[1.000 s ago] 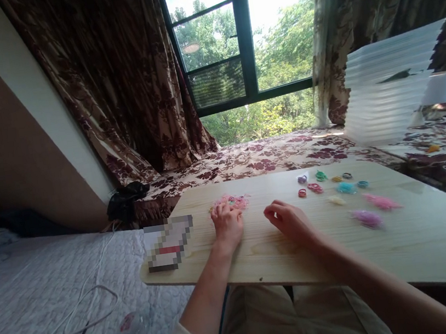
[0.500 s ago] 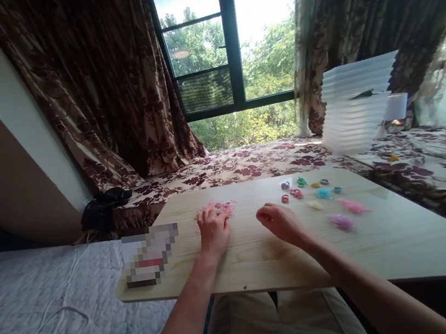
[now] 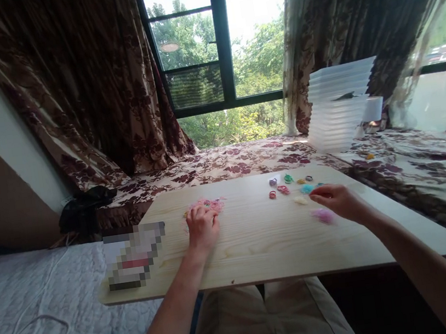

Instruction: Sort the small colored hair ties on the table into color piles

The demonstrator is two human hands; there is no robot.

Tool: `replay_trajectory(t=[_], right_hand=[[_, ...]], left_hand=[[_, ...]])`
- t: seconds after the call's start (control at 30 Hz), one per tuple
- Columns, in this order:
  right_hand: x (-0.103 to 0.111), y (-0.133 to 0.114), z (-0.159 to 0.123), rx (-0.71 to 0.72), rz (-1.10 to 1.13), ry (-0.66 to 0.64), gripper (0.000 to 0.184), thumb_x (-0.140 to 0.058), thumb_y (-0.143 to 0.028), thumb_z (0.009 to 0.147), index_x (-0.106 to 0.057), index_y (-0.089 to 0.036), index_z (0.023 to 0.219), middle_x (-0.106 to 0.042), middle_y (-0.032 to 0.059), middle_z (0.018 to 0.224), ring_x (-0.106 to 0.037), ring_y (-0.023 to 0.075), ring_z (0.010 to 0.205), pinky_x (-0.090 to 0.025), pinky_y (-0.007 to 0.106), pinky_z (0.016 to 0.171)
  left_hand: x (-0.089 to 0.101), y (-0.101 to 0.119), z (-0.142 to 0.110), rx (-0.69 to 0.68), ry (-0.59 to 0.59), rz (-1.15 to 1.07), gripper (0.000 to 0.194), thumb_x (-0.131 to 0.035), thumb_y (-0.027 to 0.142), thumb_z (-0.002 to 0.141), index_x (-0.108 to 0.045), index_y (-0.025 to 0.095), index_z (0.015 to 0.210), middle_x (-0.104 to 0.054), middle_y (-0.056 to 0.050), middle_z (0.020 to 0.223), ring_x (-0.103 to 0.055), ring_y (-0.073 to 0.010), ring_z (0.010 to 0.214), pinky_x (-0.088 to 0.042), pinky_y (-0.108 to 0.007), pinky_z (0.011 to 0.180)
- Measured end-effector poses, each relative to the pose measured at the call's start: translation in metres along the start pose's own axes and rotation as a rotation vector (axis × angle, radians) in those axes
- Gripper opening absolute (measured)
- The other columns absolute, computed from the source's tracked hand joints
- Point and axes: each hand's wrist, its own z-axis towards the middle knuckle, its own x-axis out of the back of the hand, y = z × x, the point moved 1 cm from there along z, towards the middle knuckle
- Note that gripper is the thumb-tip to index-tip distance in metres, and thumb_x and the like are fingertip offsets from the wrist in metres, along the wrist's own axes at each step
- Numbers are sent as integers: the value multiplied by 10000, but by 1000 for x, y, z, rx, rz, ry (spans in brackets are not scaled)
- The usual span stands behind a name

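Observation:
On the left part of the pale wooden table, my left hand lies over a loose pile of small, mostly pink bands. Its fingers are slightly apart on the pile, and its fingertips are partly hidden. My right hand hovers over the right-hand groups with thumb and fingers pinched together; whatever they hold is too small to make out. Near its fingertips are a turquoise heap and a cream heap. A purple heap lies just below, while the hand covers the pink heap.
Farther back sit small groups of bands: green, purple, red, pinkish red and yellow. A blurred-out flat object lies at the table's left end. A white ridged stack stands beyond the table.
My right hand has moved right, from the table's middle to the coloured heaps. My left hand stays at the pink pile. The whole view has turned rightward.

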Motion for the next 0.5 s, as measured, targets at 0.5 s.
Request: replay_trajectory(t=[0.5], right_hand=[[17,7,-19,-62,-296,-171,236,-528,-334,722,-721,-222,645,-717,31,691,-637,181,628,-432,254,545]], left_hand=[[3,-1,0,24,16,-17,177,-552,179,781,-715,248,774,-689,-53,923,-521,-251,1061,-346,-440,1010]])
